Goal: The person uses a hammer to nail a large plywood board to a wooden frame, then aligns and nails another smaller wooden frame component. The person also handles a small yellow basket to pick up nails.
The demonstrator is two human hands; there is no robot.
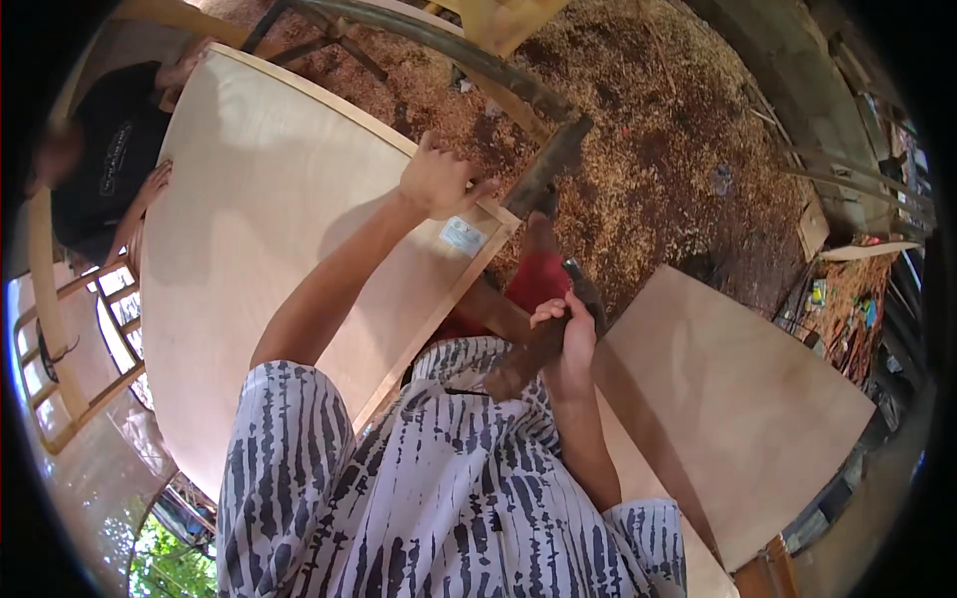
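A large pale plywood panel (269,209), edged with wooden strips, slants across the left and middle. My left hand (439,179) is closed over its edge strip near the right corner, just above a small white label (463,235). Lower and to the right, my right hand (570,339) is closed round what looks like a hammer (590,297), with a dark head and a shiny end. The tool's lower part is blurred, and my fingers partly hide it. Below it shows my striped shirt; part of a leg and red cloth (536,284) appear between panel and tool.
At the left, another person in a dark top (110,149) has a hand (155,184) on the panel's edge. A second plywood sheet (738,399) lies at the right. Dark frame bars (469,50) cross the top, above wood shavings (678,149). A wooden lattice frame (85,404) stands left.
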